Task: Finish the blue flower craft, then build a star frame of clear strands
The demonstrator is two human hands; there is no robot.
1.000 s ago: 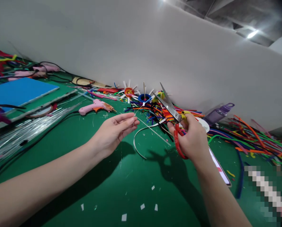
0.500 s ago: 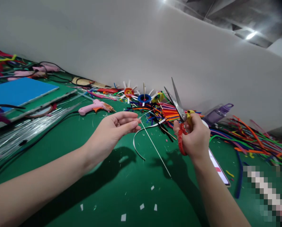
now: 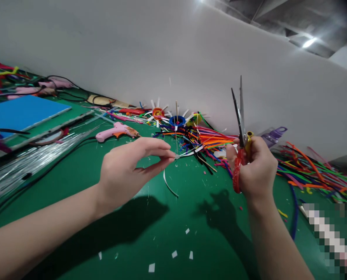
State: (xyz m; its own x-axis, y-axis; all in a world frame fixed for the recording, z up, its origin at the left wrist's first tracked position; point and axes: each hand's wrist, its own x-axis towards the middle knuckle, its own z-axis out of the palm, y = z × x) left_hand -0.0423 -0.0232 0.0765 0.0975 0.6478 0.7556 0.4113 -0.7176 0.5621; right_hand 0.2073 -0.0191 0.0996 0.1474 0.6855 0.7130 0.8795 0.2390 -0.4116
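My left hand [image 3: 126, 171] hovers above the green mat [image 3: 150, 229], thumb and fingers pinched on a thin clear strand [image 3: 176, 149] that rises from the fingertips. My right hand [image 3: 256, 167] is closed round the red and yellow handles of a pair of scissors [image 3: 239, 128], whose blades point straight up and stand slightly apart. A curved white strip [image 3: 169, 184] lies on the mat between the two hands.
A heap of coloured pipe cleaners [image 3: 307, 167] spreads along the wall at right. A pink glue gun [image 3: 115, 131], clear strands [image 3: 30, 159], a blue sheet [image 3: 21, 111], a purple bottle [image 3: 274, 135] and small spoked craft pieces [image 3: 176, 120] lie around. White scraps dot the near mat.
My right hand moved right and turned the scissors from a leftward slant to upright. My left hand drew back slightly and closed into a pinch on the strand, which now stands up.
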